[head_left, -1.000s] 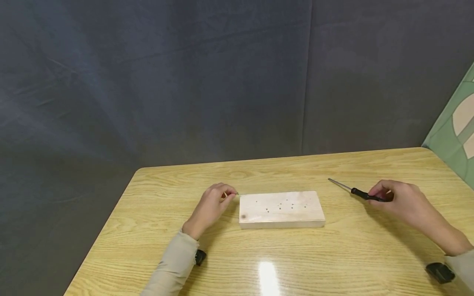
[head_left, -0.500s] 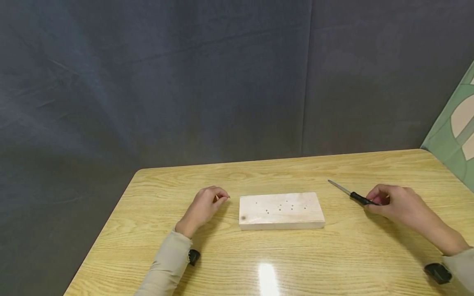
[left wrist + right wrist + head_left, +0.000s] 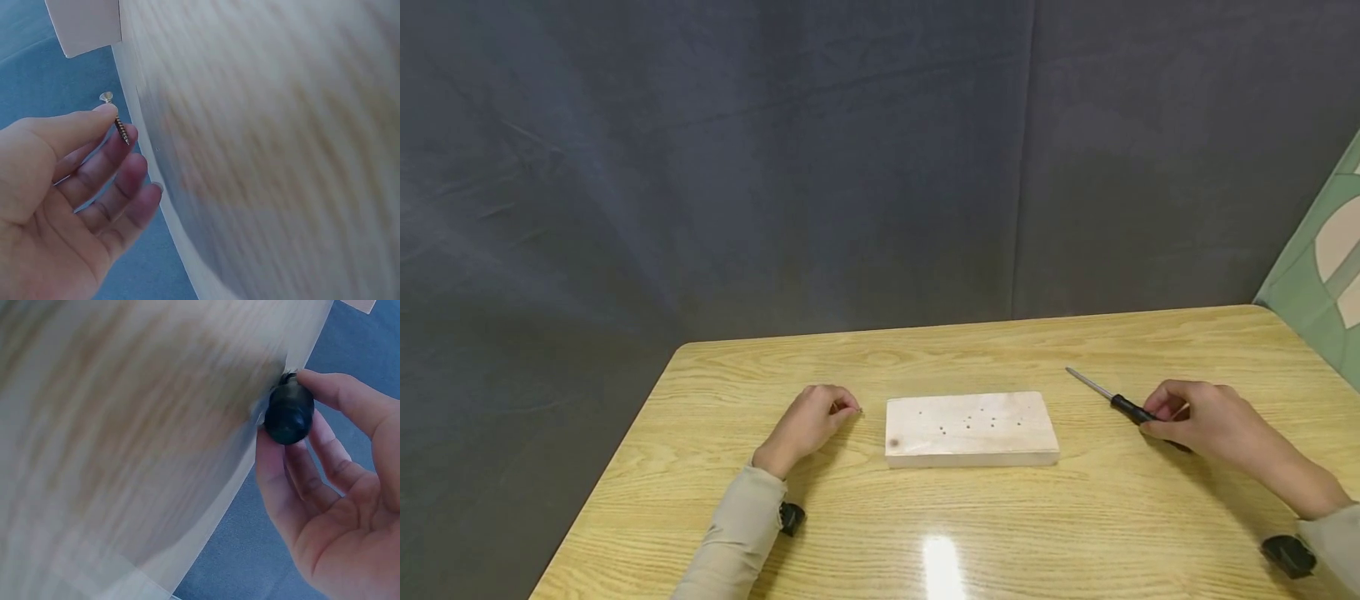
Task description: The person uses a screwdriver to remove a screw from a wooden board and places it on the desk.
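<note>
My left hand [image 3: 808,423] is left of a pale wooden block [image 3: 970,442], apart from it. Thumb and fingertips pinch a small metal screw [image 3: 122,130], its flat head showing above the thumb and its threaded tip below. Several small dark holes dot the block's top. On the right, my right hand [image 3: 1213,425] pinches the black handle of a screwdriver [image 3: 1129,408]; the metal shaft points away and to the left. Seen from the right wrist, the rounded handle end [image 3: 289,419] lies between thumb and fingers, close to the tabletop. Whether it touches the table I cannot tell.
Everything stands on a wood-grain table [image 3: 850,533] with a light glare at its front. Behind it hangs a dark cloth [image 3: 850,167]. A green patterned panel [image 3: 1322,275] borders the right side.
My left hand has drawn back to the left and downward, away from the block, with the screw. My right hand and the screwdriver have lowered slightly; the handle's end now shows beyond the fingers.
</note>
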Available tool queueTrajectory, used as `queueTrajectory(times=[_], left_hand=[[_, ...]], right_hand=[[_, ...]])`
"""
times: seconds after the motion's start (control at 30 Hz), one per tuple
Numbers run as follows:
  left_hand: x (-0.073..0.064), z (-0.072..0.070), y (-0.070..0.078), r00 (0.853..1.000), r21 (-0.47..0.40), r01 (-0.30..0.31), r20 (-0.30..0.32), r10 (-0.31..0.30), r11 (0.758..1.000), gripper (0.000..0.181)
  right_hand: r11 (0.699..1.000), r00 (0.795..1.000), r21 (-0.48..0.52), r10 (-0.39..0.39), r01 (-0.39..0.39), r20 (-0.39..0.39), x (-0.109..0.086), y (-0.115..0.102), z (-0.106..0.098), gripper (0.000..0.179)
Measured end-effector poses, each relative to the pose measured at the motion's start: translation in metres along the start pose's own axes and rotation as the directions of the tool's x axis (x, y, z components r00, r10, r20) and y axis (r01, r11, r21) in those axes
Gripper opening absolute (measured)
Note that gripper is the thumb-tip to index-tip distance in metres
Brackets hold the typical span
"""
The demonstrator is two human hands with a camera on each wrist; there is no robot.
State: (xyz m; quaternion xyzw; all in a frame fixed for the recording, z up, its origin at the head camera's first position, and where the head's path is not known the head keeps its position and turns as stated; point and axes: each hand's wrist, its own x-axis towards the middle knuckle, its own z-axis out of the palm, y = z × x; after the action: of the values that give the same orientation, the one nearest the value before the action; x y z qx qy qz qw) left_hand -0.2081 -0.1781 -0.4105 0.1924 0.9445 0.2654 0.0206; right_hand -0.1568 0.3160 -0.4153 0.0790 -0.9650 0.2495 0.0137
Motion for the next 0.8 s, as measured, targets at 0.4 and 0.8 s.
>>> queueTrajectory(times=[0.4, 0.8], left_hand=[[0.0014, 0.0007, 0.0006, 1.0, 0.069, 0.003, 0.025, -0.004, 0.998, 0.007], [0.0038, 0.0025, -0.004, 0.998, 0.078, -0.013, 0.059, 0.008, 0.997, 0.008]], right_hand=[[1.0, 0.999, 0.012, -0.003, 0.003, 0.045, 0.0004, 0.0014, -0.0007, 0.021], [1.0, 0.998, 0.008, -0.011, 0.01, 0.061, 0.002, 0.0027, -0.0008, 0.023]])
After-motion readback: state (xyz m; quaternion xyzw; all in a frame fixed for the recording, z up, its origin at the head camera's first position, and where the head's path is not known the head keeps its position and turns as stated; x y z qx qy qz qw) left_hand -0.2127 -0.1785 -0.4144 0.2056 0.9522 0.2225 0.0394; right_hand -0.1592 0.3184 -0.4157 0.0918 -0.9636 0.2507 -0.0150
